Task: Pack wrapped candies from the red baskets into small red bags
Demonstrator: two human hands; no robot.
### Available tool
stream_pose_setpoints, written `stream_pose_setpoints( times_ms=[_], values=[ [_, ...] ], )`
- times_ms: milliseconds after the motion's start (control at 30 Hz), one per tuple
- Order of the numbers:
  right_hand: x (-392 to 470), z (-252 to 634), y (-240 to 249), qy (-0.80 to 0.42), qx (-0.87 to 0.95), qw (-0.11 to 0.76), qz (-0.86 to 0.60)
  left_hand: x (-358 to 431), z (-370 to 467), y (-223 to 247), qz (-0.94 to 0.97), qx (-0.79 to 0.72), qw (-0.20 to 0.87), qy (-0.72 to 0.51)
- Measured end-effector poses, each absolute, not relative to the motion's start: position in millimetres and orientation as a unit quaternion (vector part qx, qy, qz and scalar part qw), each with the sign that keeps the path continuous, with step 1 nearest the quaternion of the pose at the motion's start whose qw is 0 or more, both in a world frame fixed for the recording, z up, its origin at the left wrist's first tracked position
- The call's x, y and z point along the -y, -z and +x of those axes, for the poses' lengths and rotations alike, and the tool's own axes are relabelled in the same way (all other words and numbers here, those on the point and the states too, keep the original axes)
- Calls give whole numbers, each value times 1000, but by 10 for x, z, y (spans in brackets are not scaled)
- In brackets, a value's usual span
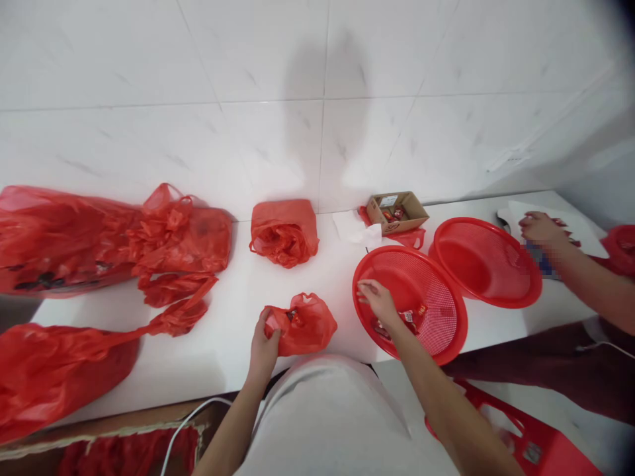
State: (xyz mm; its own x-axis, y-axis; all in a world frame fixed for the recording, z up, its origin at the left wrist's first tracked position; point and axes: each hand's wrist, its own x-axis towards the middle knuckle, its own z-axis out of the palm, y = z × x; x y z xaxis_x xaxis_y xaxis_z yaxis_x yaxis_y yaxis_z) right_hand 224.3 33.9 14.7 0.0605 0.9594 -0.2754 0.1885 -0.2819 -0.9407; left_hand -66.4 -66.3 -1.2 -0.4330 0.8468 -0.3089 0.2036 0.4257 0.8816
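My left hand (265, 340) grips the left side of a small red plastic bag (310, 330), thumb inside the mouth and fingers outside. The bag stands open, and a few small wrapped pieces (296, 318) show in it. Over the left part of a red mesh basket (444, 311), my right hand (380, 303) reaches with fingers stretched out and slightly apart. Nothing shows in those fingers. Several small red packets (409, 318) lie at the bottom of this basket, partly hidden by my right wrist.
A second red basket (489, 264) stands at the right, near a co-worker's hand (543, 228) and papers. Against the wall are a small cardboard box (397, 211) and a red bag (285, 231). Large filled red bags (64, 238) take up the left. Below is an open carton (129, 453).
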Motion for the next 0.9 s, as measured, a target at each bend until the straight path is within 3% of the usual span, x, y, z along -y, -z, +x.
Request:
stream_pose_setpoints(
  times_ms=[133, 300, 467, 533, 667, 900],
  values=[
    [-351, 2269, -160, -402, 551, 341, -647, 706, -727, 64, 389, -741, 391, -382],
    [-284, 1322, -227, -331, 722, 320, -516, 745, -754, 15, 406, -745, 379, -370],
    [-405, 773, -19, -418, 713, 139, -545, 845, -742, -90, 413, -751, 360, -369],
    [-484, 800, 98, -450, 690, 110, -556, 890, -756, -109, 415, -754, 353, -366],
    [-602, 1038, 103, -458, 666, 168, -564, 926, -909, -126, 402, -781, 327, -348],
    [-550, 1527, -399, -411, 559, 407, -594, 689, -1196, -194, 447, -794, 253, -325]
  ],
)
